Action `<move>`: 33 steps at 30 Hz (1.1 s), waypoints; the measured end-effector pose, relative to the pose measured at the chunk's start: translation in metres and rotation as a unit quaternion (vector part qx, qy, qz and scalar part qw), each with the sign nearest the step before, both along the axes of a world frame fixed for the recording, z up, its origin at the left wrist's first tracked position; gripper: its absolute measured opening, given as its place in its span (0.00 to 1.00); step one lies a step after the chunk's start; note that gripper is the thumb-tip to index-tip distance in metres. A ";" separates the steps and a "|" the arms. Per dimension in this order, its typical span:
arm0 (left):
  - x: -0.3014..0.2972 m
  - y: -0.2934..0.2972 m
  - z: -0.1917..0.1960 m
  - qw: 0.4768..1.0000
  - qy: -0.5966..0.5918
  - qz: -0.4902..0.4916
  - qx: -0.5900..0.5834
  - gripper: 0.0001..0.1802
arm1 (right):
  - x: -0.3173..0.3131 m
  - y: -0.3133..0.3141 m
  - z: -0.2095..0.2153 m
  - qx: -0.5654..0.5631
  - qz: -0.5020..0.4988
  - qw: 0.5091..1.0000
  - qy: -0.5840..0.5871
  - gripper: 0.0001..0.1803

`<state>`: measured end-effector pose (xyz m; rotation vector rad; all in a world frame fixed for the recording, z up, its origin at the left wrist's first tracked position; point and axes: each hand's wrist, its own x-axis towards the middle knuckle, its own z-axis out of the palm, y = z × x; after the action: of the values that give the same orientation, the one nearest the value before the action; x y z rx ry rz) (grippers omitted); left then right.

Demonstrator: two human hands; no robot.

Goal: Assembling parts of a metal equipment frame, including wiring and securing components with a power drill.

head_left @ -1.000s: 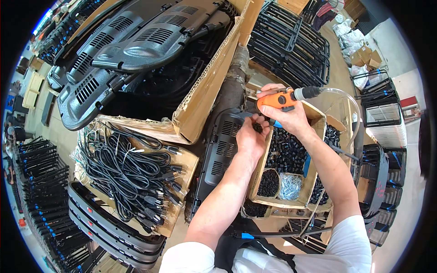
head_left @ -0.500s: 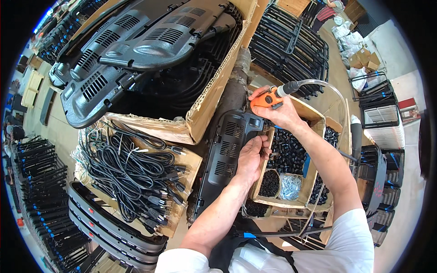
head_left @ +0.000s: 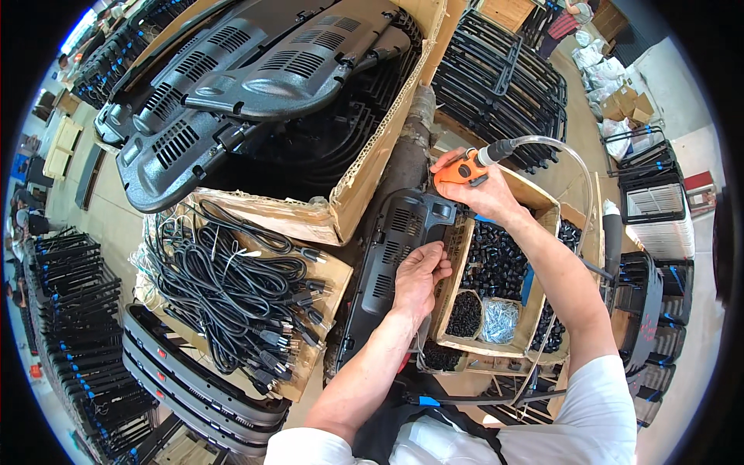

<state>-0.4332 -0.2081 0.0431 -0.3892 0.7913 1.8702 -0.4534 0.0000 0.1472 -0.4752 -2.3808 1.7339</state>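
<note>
My right hand is wrapped round an orange and black air screwdriver, with a clear hose running from its end. The tool is by the far end of a black vented plastic housing lying in front of me; its tip is hidden. Over the near right part of that housing is my left hand, fingers bent and pressed together. What they pinch, if anything, is too small to make out. Right beside them sits a divided box of black plastic knobs, dark screws and silver screws.
A cardboard box of black vented covers stands at the far left. Bundled black power cords lie nearer. Curved grey-black parts are stacked below them. Black frames stand behind, and a person is farther off.
My left hand has drawn back a little, toward the left and nearer to me, from the housing's right edge. My right hand keeps the screwdriver by the far end. The view has shifted slightly.
</note>
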 end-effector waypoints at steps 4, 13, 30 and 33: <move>0.000 -0.004 0.000 1.000 0.017 0.000 -0.023 0.12 | 0.000 0.000 -0.003 -0.002 -0.001 1.000 0.005 0.19; -0.011 0.007 0.007 0.996 -0.076 0.041 -0.020 0.15 | -0.002 0.002 -0.020 -0.002 -0.034 0.999 0.007 0.22; -0.055 0.021 -0.006 0.956 -0.232 0.155 0.092 0.12 | 0.032 -0.051 0.039 -0.048 0.014 0.998 0.029 0.29; -0.060 0.015 -0.005 0.957 -0.240 0.136 0.093 0.11 | 0.029 -0.054 0.039 -0.062 0.023 0.998 0.025 0.29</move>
<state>-0.4928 -0.1934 0.0380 -0.8266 0.2378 1.9663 -0.4248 -0.0541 0.1858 -0.3928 -2.2776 1.8981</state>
